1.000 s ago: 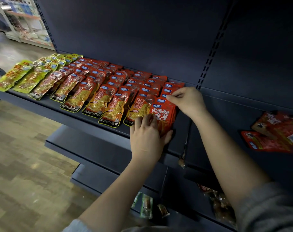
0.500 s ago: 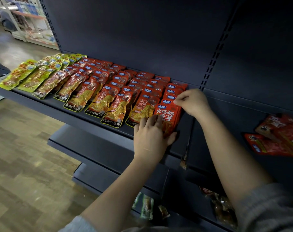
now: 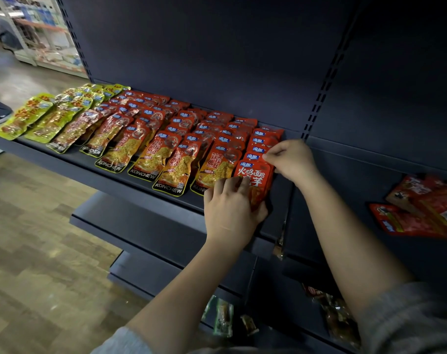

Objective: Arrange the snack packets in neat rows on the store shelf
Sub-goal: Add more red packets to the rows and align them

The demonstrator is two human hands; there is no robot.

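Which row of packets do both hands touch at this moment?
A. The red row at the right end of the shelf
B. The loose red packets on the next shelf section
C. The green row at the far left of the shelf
A: the left hand holds the front red packet of the rightmost row, and the right hand pinches the packets just behind it.

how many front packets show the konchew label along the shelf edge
5 readable: one, one, one, one, and a partly covered one behind the left hand. Others may be hidden.

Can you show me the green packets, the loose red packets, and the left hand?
green packets (image 3: 23, 118), head view, front packet's middle
loose red packets (image 3: 419, 213), head view, pile's middle
left hand (image 3: 230, 210), head view, back
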